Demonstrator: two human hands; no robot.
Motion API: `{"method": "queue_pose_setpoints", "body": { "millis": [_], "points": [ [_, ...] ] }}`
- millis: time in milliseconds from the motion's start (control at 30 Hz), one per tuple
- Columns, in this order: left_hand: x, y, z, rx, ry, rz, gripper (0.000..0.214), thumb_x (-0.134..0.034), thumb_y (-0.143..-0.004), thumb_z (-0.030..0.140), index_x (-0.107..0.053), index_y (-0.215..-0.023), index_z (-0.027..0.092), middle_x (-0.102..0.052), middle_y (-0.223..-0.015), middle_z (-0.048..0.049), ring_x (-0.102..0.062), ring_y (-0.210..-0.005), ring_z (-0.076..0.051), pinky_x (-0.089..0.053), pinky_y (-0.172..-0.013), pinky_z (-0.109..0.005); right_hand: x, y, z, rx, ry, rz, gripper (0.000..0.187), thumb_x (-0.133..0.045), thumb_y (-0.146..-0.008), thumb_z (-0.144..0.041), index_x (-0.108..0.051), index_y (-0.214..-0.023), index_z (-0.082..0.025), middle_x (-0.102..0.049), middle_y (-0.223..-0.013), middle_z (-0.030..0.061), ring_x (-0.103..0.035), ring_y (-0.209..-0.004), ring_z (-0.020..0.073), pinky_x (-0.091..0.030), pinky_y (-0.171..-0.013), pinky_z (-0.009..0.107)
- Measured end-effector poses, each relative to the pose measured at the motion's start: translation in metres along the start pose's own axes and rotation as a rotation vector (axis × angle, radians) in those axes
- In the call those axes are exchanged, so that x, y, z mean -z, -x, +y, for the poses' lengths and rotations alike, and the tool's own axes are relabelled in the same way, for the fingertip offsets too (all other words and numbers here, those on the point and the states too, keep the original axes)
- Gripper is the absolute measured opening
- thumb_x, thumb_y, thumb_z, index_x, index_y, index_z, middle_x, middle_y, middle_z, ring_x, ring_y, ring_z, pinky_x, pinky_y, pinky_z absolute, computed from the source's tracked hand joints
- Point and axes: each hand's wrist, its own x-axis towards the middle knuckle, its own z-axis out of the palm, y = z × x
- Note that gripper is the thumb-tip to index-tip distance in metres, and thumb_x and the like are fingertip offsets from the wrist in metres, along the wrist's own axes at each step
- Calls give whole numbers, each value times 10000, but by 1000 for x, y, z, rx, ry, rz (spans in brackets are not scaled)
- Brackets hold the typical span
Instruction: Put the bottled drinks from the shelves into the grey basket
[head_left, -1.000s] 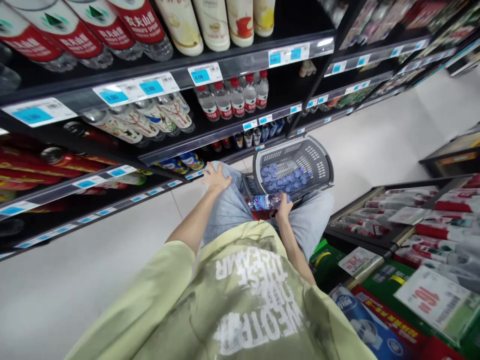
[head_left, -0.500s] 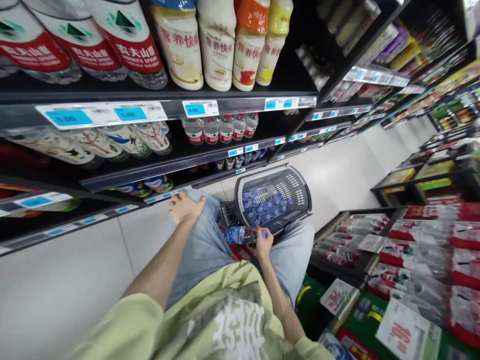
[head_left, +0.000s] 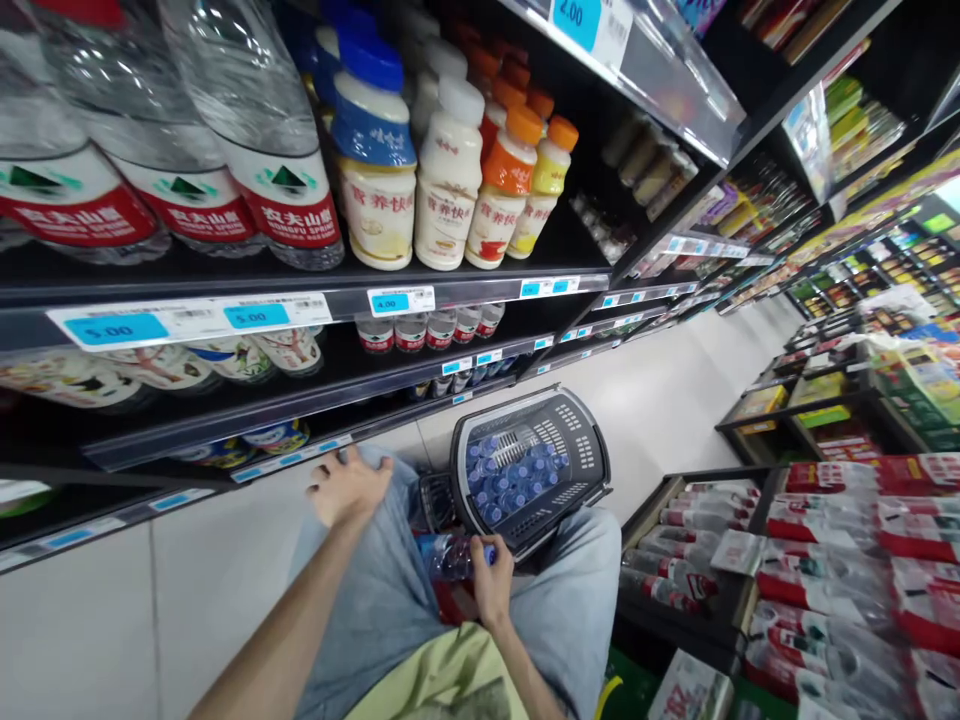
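Note:
My right hand (head_left: 491,582) grips a water bottle (head_left: 448,556) by the neck, just below its blue cap. The bottle lies almost level between my knees, its blue label toward the left. Resting on my left knee is my left hand (head_left: 351,486), fingers spread and holding nothing. Right in front of my knees stands a grey shopping basket (head_left: 589,440) with slotted walls. Inside it are several blue-capped bottles (head_left: 517,480), packed together with caps up.
To the left, shelves (head_left: 450,290) carry large water bottles (head_left: 289,190), milk drink bottles (head_left: 375,180) and price tags. On the right, a low display (head_left: 750,600) holds packs of red-labelled bottles (head_left: 832,520). A tiled floor aisle (head_left: 660,400) runs ahead between them.
My view has tilted up, so the shelves, basket and both hands sit lower in the picture. My right hand still holds the bottle; my left stays on the knee.

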Motion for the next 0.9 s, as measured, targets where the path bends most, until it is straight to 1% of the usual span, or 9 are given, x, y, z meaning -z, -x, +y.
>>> {"method": "queue_pose_setpoints", "body": {
  "millis": [200,267,367,467,533,667,733,800,900],
  "points": [
    [3,-1,-3,0,-4,-15,710,-409,-1006,564,-547,-1513,87,-533,-1507,-305,-543,-1334,-486,-488,-1035,-584,14,-7,-10,-6,3,52,513,-639,-851,-727,-758,-761,-236,-776,-770,58,-716,-784,288,-552,-781,373],
    [2,-2,-5,0,-3,-18,722,-383,-1004,571,-545,-1517,90,-528,-1514,-303,-539,-1344,-487,-490,-1038,-583,21,-14,-17,4,-5,60,488,-641,-856,-708,-756,-764,-243,-772,-773,53,-720,-785,289,-554,-771,370],
    [-2,-5,-6,-9,-6,0,738,-350,-996,580,-548,-1520,99,-526,-1521,-295,-526,-1365,-488,-491,-1050,-590,34,-31,-31,66,1,62,436,-660,-862,-671,-771,-808,-253,-789,-820,48,-739,-834,295,-559,-801,372],
    [-3,-7,-6,-10,0,9,738,-332,-989,582,-568,-1493,97,-536,-1511,-303,-537,-1349,-486,-495,-1040,-599,48,-54,-45,126,51,74,409,-667,-867,-645,-775,-818,-254,-782,-802,41,-737,-811,289,-552,-799,371],
    [-2,-7,-7,-14,11,5,750,-321,-986,592,-569,-1490,94,-535,-1515,-310,-542,-1347,-491,-501,-1031,-603,57,-71,-52,179,101,50,393,-663,-885,-624,-777,-835,-251,-780,-797,40,-731,-774,278,-546,-777,364],
    [3,-7,-8,-11,38,-14,783,-289,-983,603,-564,-1505,88,-517,-1533,-313,-530,-1374,-511,-504,-1040,-620,67,-109,-54,423,234,-67,294,-651,-941,-507,-804,-930,-256,-811,-952,68,-771,-928,281,-563,-900,369],
    [4,-7,-8,-7,51,-1,794,-275,-985,610,-560,-1518,95,-517,-1537,-310,-523,-1386,-515,-498,-1054,-630,72,-133,-53,515,342,-119,258,-644,-958,-445,-817,-945,-253,-800,-972,81,-771,-954,277,-567,-921,365],
    [4,-7,-7,-7,51,26,793,-276,-988,612,-554,-1531,105,-522,-1539,-306,-523,-1394,-511,-494,-1061,-635,79,-158,-54,541,474,-139,228,-671,-960,-412,-831,-961,-251,-791,-979,85,-766,-935,265,-569,-893,343],
    [6,-4,-3,-3,26,31,767,-300,-997,600,-561,-1523,107,-529,-1543,-302,-532,-1386,-505,-496,-1065,-636,92,-191,-62,498,690,-143,214,-747,-957,-424,-849,-1062,-267,-794,-1067,87,-758,-995,255,-555,-866,304]
  ]
}}
